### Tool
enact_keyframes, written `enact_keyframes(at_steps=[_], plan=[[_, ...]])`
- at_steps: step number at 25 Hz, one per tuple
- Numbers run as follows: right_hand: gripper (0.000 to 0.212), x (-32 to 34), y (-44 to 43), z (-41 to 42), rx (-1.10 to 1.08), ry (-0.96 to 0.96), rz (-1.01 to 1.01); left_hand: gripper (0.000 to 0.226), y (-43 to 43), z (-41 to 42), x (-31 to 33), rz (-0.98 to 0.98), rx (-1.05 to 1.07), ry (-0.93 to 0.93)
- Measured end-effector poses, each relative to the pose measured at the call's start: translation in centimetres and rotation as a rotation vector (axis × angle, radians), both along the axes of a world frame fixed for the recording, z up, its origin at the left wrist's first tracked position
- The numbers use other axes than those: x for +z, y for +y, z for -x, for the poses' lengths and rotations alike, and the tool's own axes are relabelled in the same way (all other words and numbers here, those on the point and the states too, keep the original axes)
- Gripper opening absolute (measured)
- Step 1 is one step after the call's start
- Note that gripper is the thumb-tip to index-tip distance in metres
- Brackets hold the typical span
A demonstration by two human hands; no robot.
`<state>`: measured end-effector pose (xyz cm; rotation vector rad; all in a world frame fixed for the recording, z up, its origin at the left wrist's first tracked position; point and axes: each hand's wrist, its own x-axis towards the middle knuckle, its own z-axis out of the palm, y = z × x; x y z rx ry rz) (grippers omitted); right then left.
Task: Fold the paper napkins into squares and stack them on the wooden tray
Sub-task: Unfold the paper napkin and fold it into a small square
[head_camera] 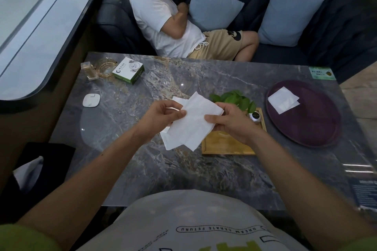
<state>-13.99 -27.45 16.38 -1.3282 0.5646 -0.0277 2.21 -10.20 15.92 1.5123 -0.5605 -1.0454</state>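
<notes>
Above the middle of the marble table I hold a white paper napkin (193,124) between both hands. My left hand (163,117) pinches its left edge, and my right hand (228,122) pinches its right edge. More white napkin sheets (168,140) show behind and below the held one. A small rectangular wooden tray (224,149) lies under my right hand, partly hidden. On the round dark purple tray (318,128) at the right rest folded white napkins (283,99).
A potted green plant (236,99) stands at the wooden tray's far end. A green-and-white box (128,70), a glass ashtray (104,67) and a white coaster (91,100) lie at the far left. A person in a white shirt sits on the dark sofa beyond the table.
</notes>
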Motion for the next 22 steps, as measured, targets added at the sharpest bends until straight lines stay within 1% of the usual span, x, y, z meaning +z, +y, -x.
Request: enact_keyframes(at_steps=[4,7,9,12,15,18,22], plan=[[0.023,-0.1,-0.1,-0.3,-0.092,-0.028,-0.034,0.004,0.1,-0.1,-0.4,-0.043,-0.061,0.063],[0.022,-0.1,0.1,-0.6,-0.111,-0.049,-0.058,0.02,0.1,0.1,-0.4,-0.04,-0.114,0.091],[0.022,0.0,0.2,-0.6,-0.114,-0.061,-0.071,0.026,0.0,0.2,-0.4,-0.02,-0.11,0.093],[0.024,0.2,0.4,-0.6,-0.124,-0.088,-0.104,0.023,-0.3,0.2,-0.4,0.007,-0.056,0.093],[0.03,0.0,0.6,-0.2,-0.088,-0.062,-0.108,0.023,-0.5,0.2,-0.5,0.021,0.012,0.099],[0.021,0.0,0.6,0.3,-0.083,-0.038,-0.076,0.022,-0.4,0.0,-0.7,0.028,0.033,0.101],[0.016,0.4,0.1,0.5,-0.132,-0.047,-0.062,0.025,0.0,-0.3,-1.0,0.051,0.022,0.136]])
